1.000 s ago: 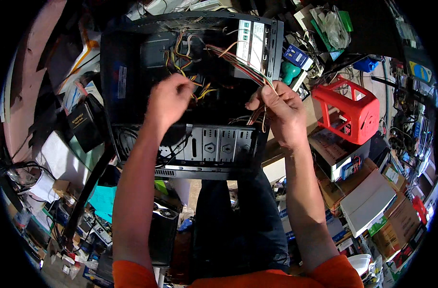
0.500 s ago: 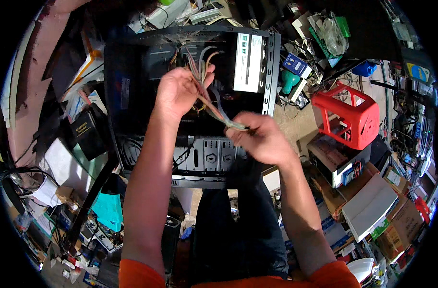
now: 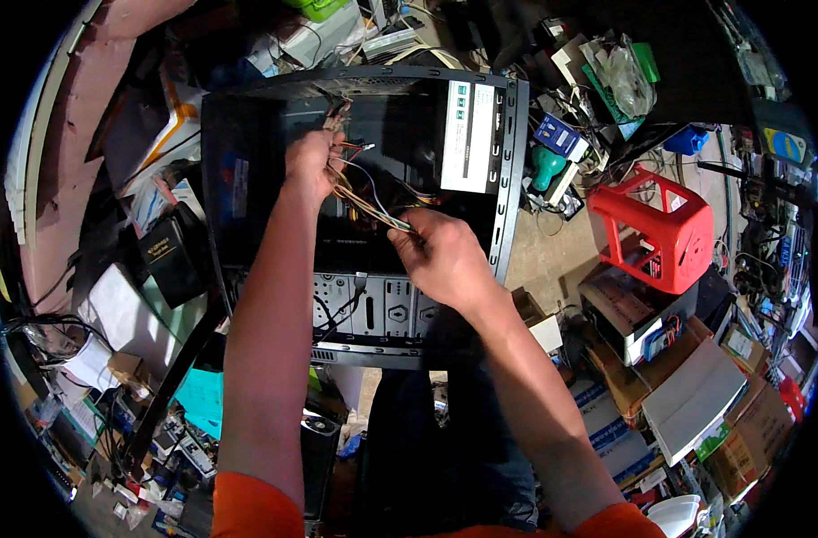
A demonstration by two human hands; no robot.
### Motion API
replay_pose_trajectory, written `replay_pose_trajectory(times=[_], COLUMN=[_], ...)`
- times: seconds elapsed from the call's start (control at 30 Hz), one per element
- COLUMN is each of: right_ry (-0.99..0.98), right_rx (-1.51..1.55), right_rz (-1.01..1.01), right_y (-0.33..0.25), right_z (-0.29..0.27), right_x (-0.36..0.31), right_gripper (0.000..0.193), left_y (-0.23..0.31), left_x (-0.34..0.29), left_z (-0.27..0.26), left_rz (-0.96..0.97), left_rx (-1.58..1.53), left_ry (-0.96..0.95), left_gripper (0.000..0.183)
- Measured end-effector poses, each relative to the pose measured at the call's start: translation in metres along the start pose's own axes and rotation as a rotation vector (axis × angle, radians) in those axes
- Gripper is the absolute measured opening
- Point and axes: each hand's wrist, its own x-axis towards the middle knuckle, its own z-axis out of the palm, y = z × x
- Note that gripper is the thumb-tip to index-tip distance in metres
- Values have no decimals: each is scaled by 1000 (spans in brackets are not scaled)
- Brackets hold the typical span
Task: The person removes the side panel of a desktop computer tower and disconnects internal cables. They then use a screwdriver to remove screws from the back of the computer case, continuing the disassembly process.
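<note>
An opened black computer case [image 3: 515,179] lies before me with its inside facing up. Over it, a bundle of thin coloured cables [image 3: 362,203] runs between my hands. My left hand [image 3: 314,167] is closed round the bundle near the far left part of the case. Lower and to the right, my right hand [image 3: 443,253] pinches the other end of the cables. A small white connector [image 3: 368,146] on short wires sticks out beside my left fingers. The case's inside is mostly in dark shadow.
A red plastic stool [image 3: 687,235] stands on a box to the right. Left of the case lies a black book-like box [image 3: 168,253]. A teal folded piece [image 3: 199,402] sits at lower left. Cartons, papers and electronic parts crowd both sides.
My right hand has moved left with its end of the cables. My left hand has shifted slightly left, and the bundle between them hangs lower and looser.
</note>
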Motion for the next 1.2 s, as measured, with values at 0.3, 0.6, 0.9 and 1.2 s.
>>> replay_pose_trajectory(times=[0.3,0.6,0.9,1.2], right_ry=[-53,-36,-137,-188], right_rx=[77,57,28,-195], right_rz=[32,-186,-435,-417], right_y=[8,4,13,13], right_z=[-10,-29,-65,-63], right_x=[-13,-21,-81,-105], right_gripper=[15,18,23,26], left_y=[2,13,-38,-165], left_x=[-41,-101,-262,-329], left_z=[-10,-32,-79,-125], left_rz=[70,86,208,-126], left_rx=[-62,-424,-404,-777], left_ry=[-214,-195,-250,45], left_gripper=[12,18,25,20])
